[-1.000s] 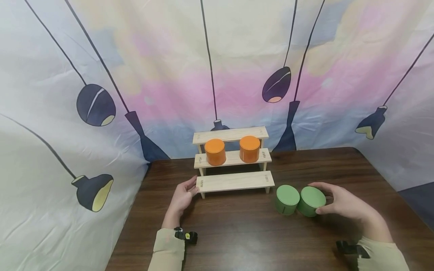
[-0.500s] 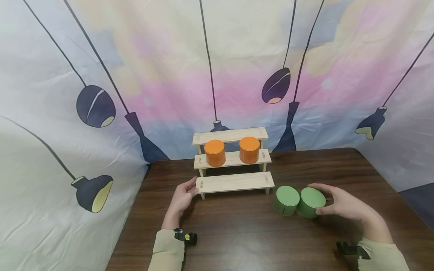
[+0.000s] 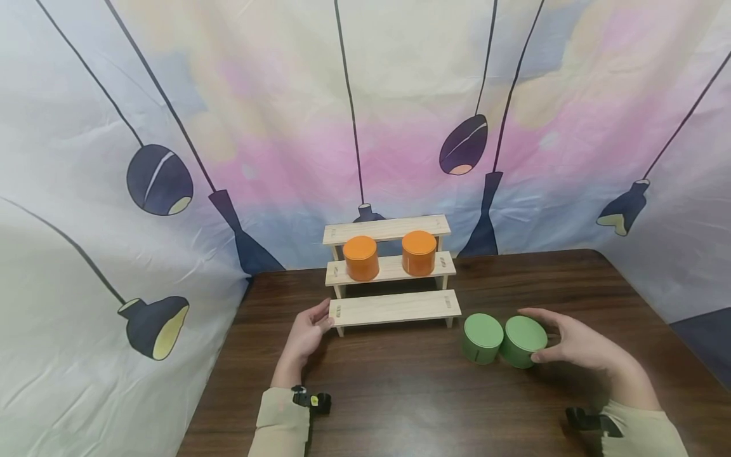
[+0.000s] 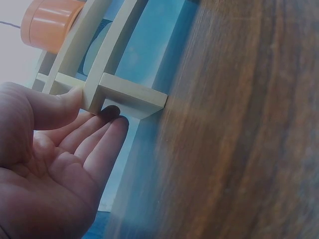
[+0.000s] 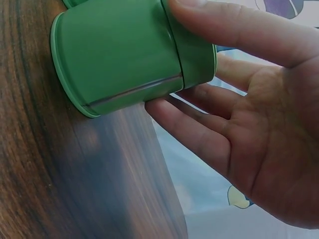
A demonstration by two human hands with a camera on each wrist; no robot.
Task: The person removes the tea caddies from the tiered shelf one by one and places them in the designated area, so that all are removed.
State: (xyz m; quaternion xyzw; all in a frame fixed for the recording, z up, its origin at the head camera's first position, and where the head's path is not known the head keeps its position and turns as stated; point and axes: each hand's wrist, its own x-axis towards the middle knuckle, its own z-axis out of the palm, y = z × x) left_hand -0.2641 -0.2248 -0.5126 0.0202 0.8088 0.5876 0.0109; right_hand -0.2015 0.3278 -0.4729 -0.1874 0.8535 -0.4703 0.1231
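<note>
A small three-step wooden shelf stands toward the back of the table. My left hand holds the left end of its lowest step, thumb on the plank's edge and fingers under it, as the left wrist view shows. Two green lidded tins stand side by side right of the shelf. My right hand grips the right-hand green tin, with the thumb at the near side of the lid and the fingers around the far side. That tin's base is at the table top in the right wrist view.
Two orange tins, the left one and the right one, sit apart on the middle step. The dark wooden table ends at a hanging cloth printed with lamps, close behind the shelf.
</note>
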